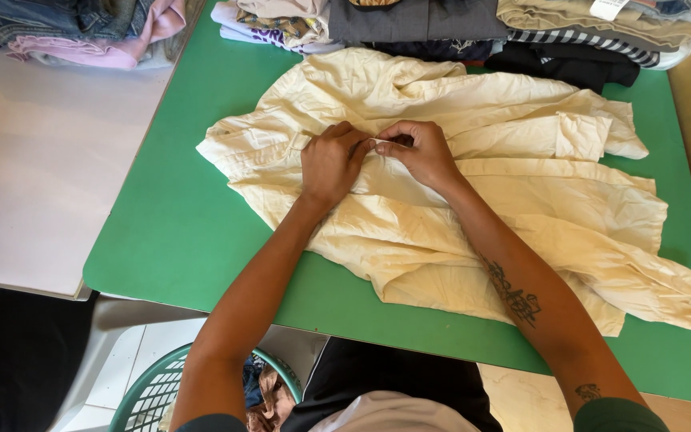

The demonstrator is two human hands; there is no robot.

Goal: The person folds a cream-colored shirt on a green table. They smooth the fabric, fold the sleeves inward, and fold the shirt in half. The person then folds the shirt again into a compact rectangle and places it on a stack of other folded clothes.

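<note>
A crumpled cream button shirt (521, 216) lies spread over the green table (185, 208), collar end to the left. My left hand (331, 162) and my right hand (420, 152) meet near the shirt's upper middle. Both pinch the fabric of the front placket between thumb and fingers, fingertips almost touching each other. Both forearms reach in from the near edge and rest across the lower half of the shirt.
Stacks of folded clothes (409, 20) line the far edge of the table, with jeans and a pink garment (89, 32) on the white table (33, 176) at left. A green laundry basket (153, 392) with clothes stands on the floor below the near edge.
</note>
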